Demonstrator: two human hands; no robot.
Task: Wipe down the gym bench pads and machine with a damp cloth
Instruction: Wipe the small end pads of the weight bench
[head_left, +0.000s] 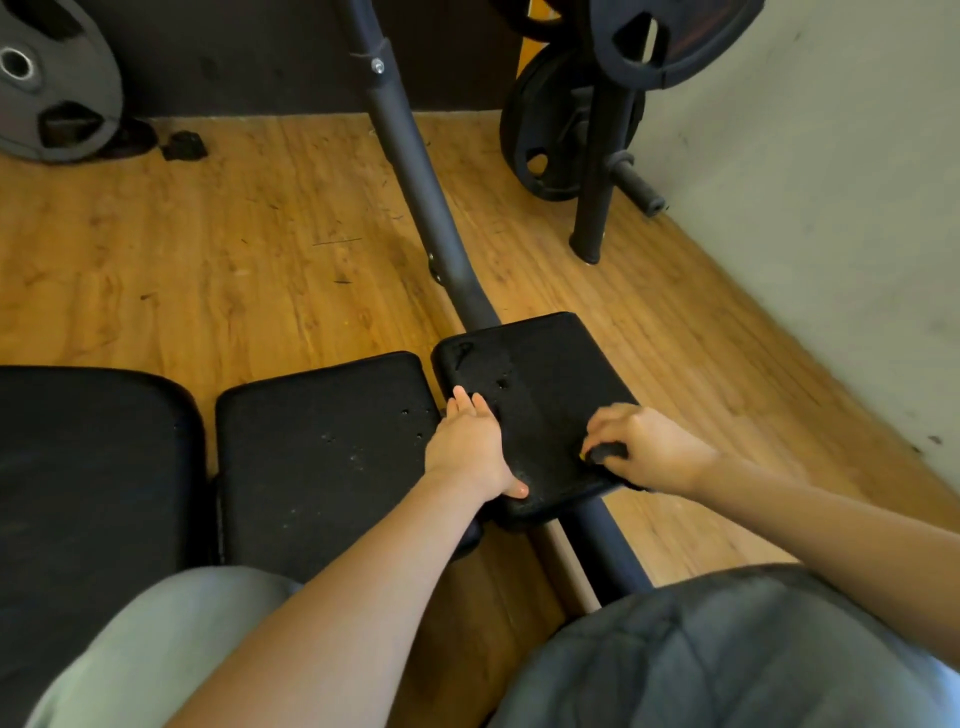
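Cloth (605, 453) bunched small in our right hand (641, 448) on the end pad (545, 374).
Left hand (470, 447) lies flat, fingers straight, bracing the pad; we risk missing its far corners, or the pad tilting under pressure.

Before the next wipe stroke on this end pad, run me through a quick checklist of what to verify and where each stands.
1. Cloth in grip: ok, right hand curls around a dark wad.
2. Cloth on end pad: ok, at its near right part.
3. Pad steadied: ok, left hand lies flat on its left edge.
4. Cloth damp: cannot tell, though the pad shows a wet sheen.
5. Middle pad wiped: cannot tell; specks show on it.
6. Frame tube wiped: cannot tell.
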